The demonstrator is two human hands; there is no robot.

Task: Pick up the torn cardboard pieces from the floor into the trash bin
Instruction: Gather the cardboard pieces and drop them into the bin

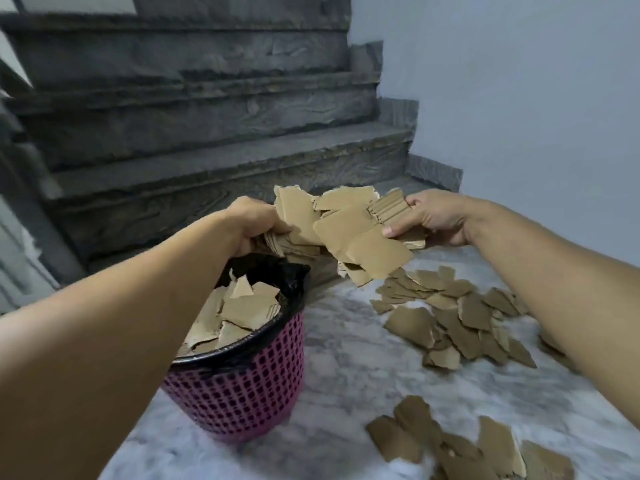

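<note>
A bundle of torn brown cardboard pieces (pixel 349 230) hangs in the air between both hands, just right of and above the bin. My left hand (pixel 254 221) grips its left end and my right hand (pixel 429 216) grips its right end. The pink mesh trash bin (pixel 239 393) with a black liner stands on the floor at lower centre. Several cardboard scraps (pixel 239 313) fill it nearly to the rim. More torn pieces lie on the marble floor as a pile (pixel 453 320) at the right and another pile (pixel 467 448) at the bottom right.
Grey stone stairs (pixel 194 140) rise directly behind the bin. A pale blue wall (pixel 519 81) closes the right side. The white marble floor (pixel 346 375) shows between the bin and the piles.
</note>
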